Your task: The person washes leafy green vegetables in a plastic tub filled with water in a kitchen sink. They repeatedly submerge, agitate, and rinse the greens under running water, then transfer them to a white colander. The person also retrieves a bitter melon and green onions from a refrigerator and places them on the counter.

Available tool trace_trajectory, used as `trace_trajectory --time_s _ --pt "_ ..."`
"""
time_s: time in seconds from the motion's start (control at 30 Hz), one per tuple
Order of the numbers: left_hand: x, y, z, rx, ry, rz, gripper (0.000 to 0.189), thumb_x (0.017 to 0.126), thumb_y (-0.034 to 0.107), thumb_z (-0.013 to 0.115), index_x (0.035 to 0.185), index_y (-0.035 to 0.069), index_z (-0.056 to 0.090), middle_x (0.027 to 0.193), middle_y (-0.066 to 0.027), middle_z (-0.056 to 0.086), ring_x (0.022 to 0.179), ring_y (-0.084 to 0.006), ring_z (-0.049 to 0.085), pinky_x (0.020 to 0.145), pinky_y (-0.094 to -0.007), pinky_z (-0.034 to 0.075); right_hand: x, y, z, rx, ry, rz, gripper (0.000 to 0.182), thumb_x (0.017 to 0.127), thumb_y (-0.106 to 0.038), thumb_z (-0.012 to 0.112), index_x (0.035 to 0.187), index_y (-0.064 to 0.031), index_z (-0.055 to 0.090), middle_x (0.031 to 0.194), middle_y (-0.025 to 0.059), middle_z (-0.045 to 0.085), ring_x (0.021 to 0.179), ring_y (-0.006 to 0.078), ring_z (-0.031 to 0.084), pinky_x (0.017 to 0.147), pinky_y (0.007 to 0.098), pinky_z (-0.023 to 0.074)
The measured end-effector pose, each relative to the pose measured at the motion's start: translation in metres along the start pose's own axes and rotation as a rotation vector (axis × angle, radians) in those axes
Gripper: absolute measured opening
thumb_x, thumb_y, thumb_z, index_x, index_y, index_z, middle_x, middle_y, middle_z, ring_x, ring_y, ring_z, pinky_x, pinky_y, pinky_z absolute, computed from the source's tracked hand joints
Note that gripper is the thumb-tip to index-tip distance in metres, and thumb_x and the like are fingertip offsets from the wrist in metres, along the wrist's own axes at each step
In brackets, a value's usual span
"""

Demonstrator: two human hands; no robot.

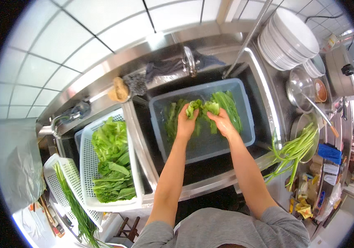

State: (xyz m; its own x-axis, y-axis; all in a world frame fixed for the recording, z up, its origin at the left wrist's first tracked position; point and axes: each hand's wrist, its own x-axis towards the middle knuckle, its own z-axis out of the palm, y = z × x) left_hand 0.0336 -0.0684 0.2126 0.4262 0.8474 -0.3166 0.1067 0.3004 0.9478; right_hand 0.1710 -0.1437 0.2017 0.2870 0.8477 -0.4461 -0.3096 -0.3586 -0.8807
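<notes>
My left hand [187,121] grips a small bunch of leafy greens [193,108] above a grey-blue plastic tub [206,157]. Beside it, my right hand [222,122] holds another piece of the leafy greens [211,107], its thumb across the leaf. The tub holds water and stands in the right basin of a steel sink. More long green leaves [229,108] lie in it to the right, and a darker bunch [173,119] lies to the left, partly behind my left hand. Whether the two held pieces are joined is unclear.
A white perforated basket [85,167] of greens rests over the left basin; a second basket [51,176] holds thin green stalks. A faucet [190,60] and hose [248,40] stand behind the tub. At right are stacked white plates [288,40], a metal bowl [299,88] and green stems [299,148].
</notes>
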Motion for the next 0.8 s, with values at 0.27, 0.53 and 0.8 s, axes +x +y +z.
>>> trace_trajectory --time_s 0.27,0.53,0.8 --pt "-0.027 0.090 0.000 -0.832 -0.261 -0.190 0.045 0.093 0.033 0.045 0.129 0.006 0.039 0.126 -0.0074 0.048 0.116 -0.0227 0.046 0.096 -0.0380 0.038 -0.056 -0.110 0.047 0.344 -0.219 -0.225 0.065 0.073 -0.001 0.042 0.137 -0.0067 0.031 0.132 0.0094 0.043 0.124 0.0227 0.037 0.105 0.0339 0.0250" --pt "-0.035 0.102 0.008 -1.033 -0.493 -0.158 0.046 0.094 0.038 0.038 0.128 0.006 0.041 0.128 -0.0107 0.047 0.117 -0.0252 0.046 0.098 -0.0421 0.038 -0.067 -0.137 0.043 0.397 -0.179 -0.158 0.057 0.082 -0.013 0.039 0.138 -0.0092 0.029 0.133 0.0109 0.041 0.121 0.0240 0.041 0.103 0.0377 0.0298" --pt "-0.031 0.098 0.001 -1.055 -0.638 -0.219 0.039 0.091 0.024 0.044 0.124 0.001 0.044 0.123 -0.0122 0.050 0.111 -0.0259 0.052 0.094 -0.0421 0.042 -0.060 -0.135 0.048 0.278 -0.107 -0.266 0.056 0.086 -0.023 0.041 0.139 -0.0155 0.025 0.129 0.0097 0.042 0.120 0.0236 0.041 0.101 0.0354 0.0316"
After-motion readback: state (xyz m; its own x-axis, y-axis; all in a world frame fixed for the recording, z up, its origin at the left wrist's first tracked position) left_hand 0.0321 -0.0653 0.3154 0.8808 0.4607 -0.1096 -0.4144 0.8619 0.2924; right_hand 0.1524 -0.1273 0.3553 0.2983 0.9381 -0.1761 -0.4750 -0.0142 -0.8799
